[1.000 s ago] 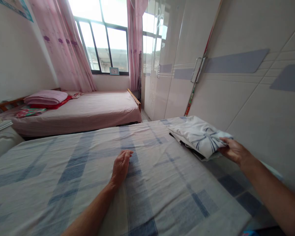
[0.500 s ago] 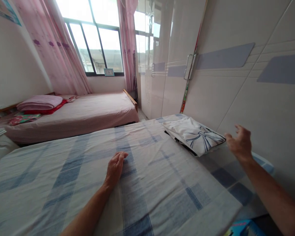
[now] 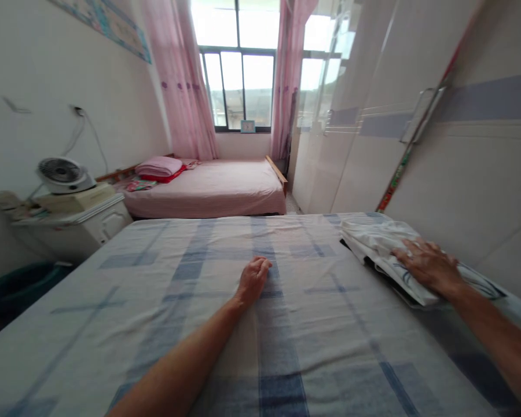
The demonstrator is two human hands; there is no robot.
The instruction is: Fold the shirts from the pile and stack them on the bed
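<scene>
Folded shirt under right hand

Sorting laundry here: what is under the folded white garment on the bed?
A dark edge shows beneath the white garment; what it is stays covered. The right hand lies flat on top.

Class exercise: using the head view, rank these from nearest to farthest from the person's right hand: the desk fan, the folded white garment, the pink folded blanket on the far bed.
1. Folded white garment: directly under the right hand, at the bed's right edge.
2. Desk fan: across the bed, on the white cabinet at left.
3. Pink folded blanket: on the far bed, near the window.
</scene>
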